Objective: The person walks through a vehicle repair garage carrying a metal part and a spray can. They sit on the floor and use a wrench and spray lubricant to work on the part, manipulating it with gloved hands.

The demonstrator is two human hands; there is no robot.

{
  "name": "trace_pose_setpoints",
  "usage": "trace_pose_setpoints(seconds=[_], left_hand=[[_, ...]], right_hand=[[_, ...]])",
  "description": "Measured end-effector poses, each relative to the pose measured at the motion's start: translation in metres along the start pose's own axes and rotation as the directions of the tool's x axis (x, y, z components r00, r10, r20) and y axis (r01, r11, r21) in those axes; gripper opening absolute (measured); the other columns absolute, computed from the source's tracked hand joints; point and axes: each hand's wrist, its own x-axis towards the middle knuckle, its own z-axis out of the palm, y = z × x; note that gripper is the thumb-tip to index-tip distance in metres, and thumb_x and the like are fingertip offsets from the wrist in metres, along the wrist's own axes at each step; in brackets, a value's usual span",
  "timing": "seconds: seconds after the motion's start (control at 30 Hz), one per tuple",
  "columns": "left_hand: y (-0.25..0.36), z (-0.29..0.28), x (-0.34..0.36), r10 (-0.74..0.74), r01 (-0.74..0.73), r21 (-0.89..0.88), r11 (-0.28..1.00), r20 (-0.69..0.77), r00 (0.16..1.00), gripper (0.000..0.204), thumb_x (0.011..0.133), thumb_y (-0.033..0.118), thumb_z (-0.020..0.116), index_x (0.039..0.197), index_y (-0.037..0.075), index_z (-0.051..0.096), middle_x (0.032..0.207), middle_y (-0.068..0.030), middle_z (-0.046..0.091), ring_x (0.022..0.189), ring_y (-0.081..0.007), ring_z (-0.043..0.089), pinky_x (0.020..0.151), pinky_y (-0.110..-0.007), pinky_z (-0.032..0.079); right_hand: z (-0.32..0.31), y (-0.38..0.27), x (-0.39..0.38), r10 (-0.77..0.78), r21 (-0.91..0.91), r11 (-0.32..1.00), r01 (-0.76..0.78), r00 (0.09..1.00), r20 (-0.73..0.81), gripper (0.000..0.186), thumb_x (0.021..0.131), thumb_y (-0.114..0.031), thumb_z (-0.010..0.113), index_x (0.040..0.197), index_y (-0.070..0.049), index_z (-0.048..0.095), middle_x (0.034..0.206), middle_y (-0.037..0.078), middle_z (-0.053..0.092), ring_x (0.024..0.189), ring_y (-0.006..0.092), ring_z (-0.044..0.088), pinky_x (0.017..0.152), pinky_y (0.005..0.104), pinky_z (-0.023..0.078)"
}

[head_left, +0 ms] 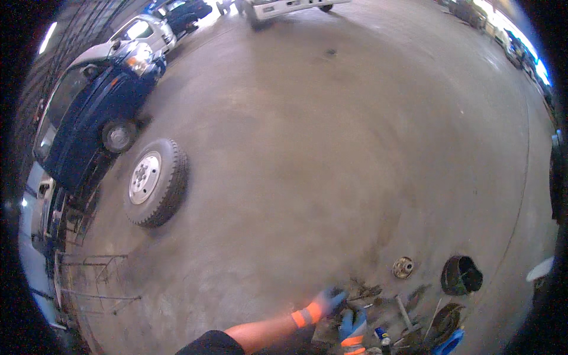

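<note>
My left hand (pixel 332 300), in a blue and orange glove, reaches in at the bottom centre beside some dark, greasy-looking parts (pixel 365 290). Motion smears its fingers, so its grip cannot be made out. Just right of it and nearer is my right hand (pixel 352 325), gloved the same way, with fingers stretched forward and apart. A small pale metal piece (pixel 368 306) lies close to those fingertips. To the right are a hammer (pixel 404 312) and a small blue and white can (pixel 383 336). Farther out sits a round metal hub-like part (pixel 403 267).
A dark open drum (pixel 454 276), a dark ring-shaped part (pixel 445 321), a thin rod (pixel 433 316) and a bright blue item (pixel 451 343) are at lower right. A large truck wheel (pixel 171 189) stands at left, near a metal frame stand (pixel 97 293) and a dark blue truck (pixel 83 127).
</note>
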Motion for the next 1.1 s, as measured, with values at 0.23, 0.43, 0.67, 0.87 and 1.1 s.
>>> trace_pose_setpoints(seconds=[0.23,0.43,0.67,0.87,1.1], left_hand=[[0.178,-0.018,-0.100,0.138,-0.157,-0.134,0.979,-0.143,0.980,0.030,0.086,0.027,0.064,0.101,0.001,0.059,0.089,-0.0076,0.064,0.078,-0.0170,0.059,0.069,-0.032,0.051],[0.293,0.008,-0.069,0.357,-0.353,0.055,0.934,-0.195,0.914,0.029,0.085,0.021,0.065,0.105,0.001,0.056,0.096,-0.0105,0.064,0.081,-0.0182,0.060,0.072,-0.033,0.052],[0.486,0.103,0.034,0.454,-0.454,0.167,0.875,0.040,0.890,0.029,0.088,0.016,0.060,0.112,0.003,0.050,0.092,-0.0103,0.064,0.065,-0.0145,0.060,0.050,-0.029,0.050],[0.642,0.171,0.192,0.653,-0.685,0.192,0.703,0.207,0.729,0.024,0.089,0.015,0.059,0.109,0.005,0.051,0.088,-0.0083,0.063,0.065,-0.0149,0.059,0.054,-0.029,0.049],[0.867,0.247,0.302,0.794,-0.789,0.151,0.595,0.042,0.607,0.014,0.086,0.009,0.059,0.099,0.006,0.056,0.084,-0.0040,0.061,0.075,-0.0163,0.056,0.068,-0.031,0.048]], right_hand=[[0.023,-0.183,0.056,-0.037,-0.142,0.984,0.104,0.911,0.410,0.028,0.085,-0.021,0.060,0.102,0.001,0.061,0.088,0.020,0.066,0.080,0.0247,0.065,0.070,0.0378,0.049],[0.014,-0.281,0.166,0.110,-0.375,0.925,0.056,0.907,0.407,0.028,0.080,-0.025,0.063,0.098,-0.003,0.063,0.086,0.022,0.066,0.079,0.0248,0.066,0.070,0.0390,0.050],[-0.040,-0.333,0.345,0.094,-0.113,0.992,-0.059,0.937,0.336,0.026,0.088,-0.020,0.054,0.102,0.002,0.055,0.085,0.019,0.066,0.079,0.0241,0.066,0.070,0.0387,0.051],[-0.081,-0.384,0.574,-0.092,-0.367,0.901,0.231,0.929,0.357,0.025,0.089,-0.027,0.049,0.099,-0.006,0.060,0.092,0.018,0.064,0.086,0.0362,0.062,0.072,0.0430,0.049],[-0.080,-0.440,0.831,-0.307,-0.345,0.831,0.436,0.878,0.368,0.031,0.088,-0.037,0.050,0.092,-0.006,0.057,0.083,0.024,0.063,0.079,0.0432,0.060,0.064,0.0510,0.046]])
